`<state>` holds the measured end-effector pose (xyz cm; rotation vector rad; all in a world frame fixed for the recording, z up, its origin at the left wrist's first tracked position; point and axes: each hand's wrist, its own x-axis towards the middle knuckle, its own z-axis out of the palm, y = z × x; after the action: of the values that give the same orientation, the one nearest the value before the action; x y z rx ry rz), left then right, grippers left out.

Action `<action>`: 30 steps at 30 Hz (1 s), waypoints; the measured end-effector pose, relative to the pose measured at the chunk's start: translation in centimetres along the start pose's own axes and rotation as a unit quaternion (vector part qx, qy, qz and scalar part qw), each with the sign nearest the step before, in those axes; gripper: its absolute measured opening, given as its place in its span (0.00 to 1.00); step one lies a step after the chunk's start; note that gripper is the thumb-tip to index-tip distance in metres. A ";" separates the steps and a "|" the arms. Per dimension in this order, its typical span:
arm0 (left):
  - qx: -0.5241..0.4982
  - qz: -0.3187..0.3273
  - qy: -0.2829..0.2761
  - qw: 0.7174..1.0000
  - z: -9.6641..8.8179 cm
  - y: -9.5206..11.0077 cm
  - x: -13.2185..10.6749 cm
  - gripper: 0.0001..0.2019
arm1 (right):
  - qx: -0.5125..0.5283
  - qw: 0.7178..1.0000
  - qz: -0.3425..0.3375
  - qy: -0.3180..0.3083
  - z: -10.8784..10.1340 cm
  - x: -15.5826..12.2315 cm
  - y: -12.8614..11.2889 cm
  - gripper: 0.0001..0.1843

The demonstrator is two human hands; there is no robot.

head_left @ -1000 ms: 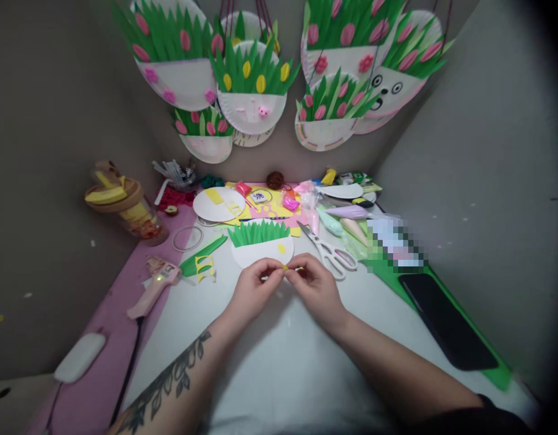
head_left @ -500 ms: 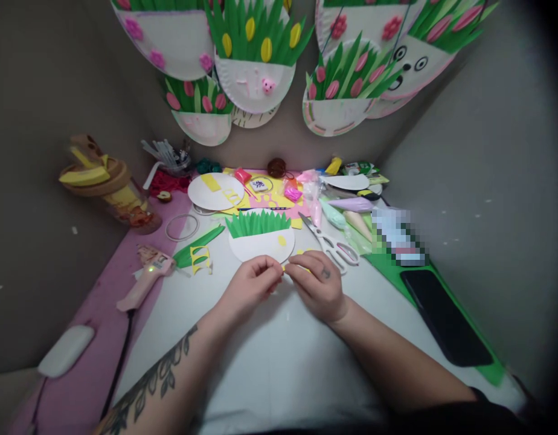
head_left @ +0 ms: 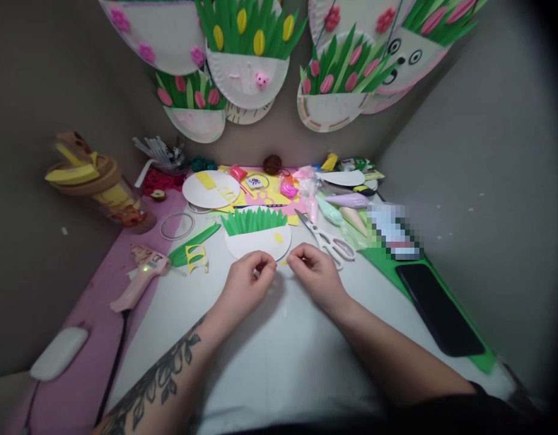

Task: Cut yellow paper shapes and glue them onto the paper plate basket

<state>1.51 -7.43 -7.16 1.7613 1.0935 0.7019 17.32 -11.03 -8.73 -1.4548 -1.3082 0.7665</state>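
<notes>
"Head view: left hand (head_left: 249, 279) is pinching narrowly, right hand (head_left: 317, 278) too!"
"Holding what?"
"Can't tell; a yellow scrap (head_left: 283, 263) is showing between them. The green-grassed paper plate (head_left: 256, 240) is lying at their eleven o'clock, scissors (head_left: 323, 240) at one."

White plate (head_left: 249, 246), green paper grass (head_left: 254, 225), one yellow petal (head_left: 278, 238).
The tabletop (head_left: 279, 362) is white, with pinkish purple along its left side; the glue gun (head_left: 141, 281) pale pink with a green light (head_left: 145, 268), the scissors (head_left: 323, 240) white-handled, the flat slab (head_left: 439, 309) black over a bright green sheet (head_left: 485, 361). Among the white hanging plates, one has yellow tulips (head_left: 259, 43) and a pink animal face (head_left: 261, 80), another pink tulips (head_left: 351, 81), a third ringed black-and-white eyes (head_left: 415, 57).
</notes>
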 end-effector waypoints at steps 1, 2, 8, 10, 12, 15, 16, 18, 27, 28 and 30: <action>-0.001 -0.001 -0.002 1.000 0.0 0.0 0.0 0.07 | -0.006 1.000 -0.005 -0.005 0.0 0.0 0.0 0.08; -0.003 -0.001 -0.007 1.000 0.1 0.0 0.0 0.07 | -0.012 1.000 -0.010 -0.011 0.1 -0.1 0.1 0.08; 0.000 -0.003 -0.003 1.000 0.2 0.0 0.0 0.07 | -0.080 0.992 -0.094 0.014 0.4 -0.4 0.2 0.04; 0.005 0.002 0.007 1.000 0.1 -0.1 0.0 0.07 | -0.134 0.974 -0.175 0.044 0.4 -0.6 0.3 0.03; 0.014 0.016 0.017 1.000 0.1 -0.3 -0.1 0.07 | -0.178 0.954 -0.236 0.046 0.4 -0.8 0.3 0.04; 0.047 0.057 0.034 0.997 0.2 -0.5 -0.2 0.06 | -0.203 0.946 -0.253 0.029 0.4 -0.9 0.4 0.05; 0.062 0.076 0.038 0.994 0.2 -0.6 -0.2 0.06 | -0.203 0.946 -0.250 0.027 0.4 -0.9 0.4 0.05; 0.089 0.116 0.041 0.988 0.3 -0.8 -0.2 0.05 | -0.199 0.949 -0.242 0.021 0.4 -0.9 0.3 0.05; 0.097 0.137 0.013 0.986 0.1 -0.8 -0.2 0.06 | -0.149 0.968 -0.203 0.011 0.3 -0.6 0.1 0.07; 0.083 0.118 0.014 0.989 0.1 -0.7 -0.2 0.06 | -0.147 0.970 -0.194 0.021 0.1 -0.5 0.1 0.07; 0.043 0.062 0.016 0.997 0.0 -0.4 -0.1 0.06 | -0.136 0.973 -0.183 0.046 -0.7 -0.2 0.0 0.07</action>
<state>1.34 -7.44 -7.54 1.9110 1.0569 0.7710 17.91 -11.42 -8.55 -1.3820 -1.5966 0.2822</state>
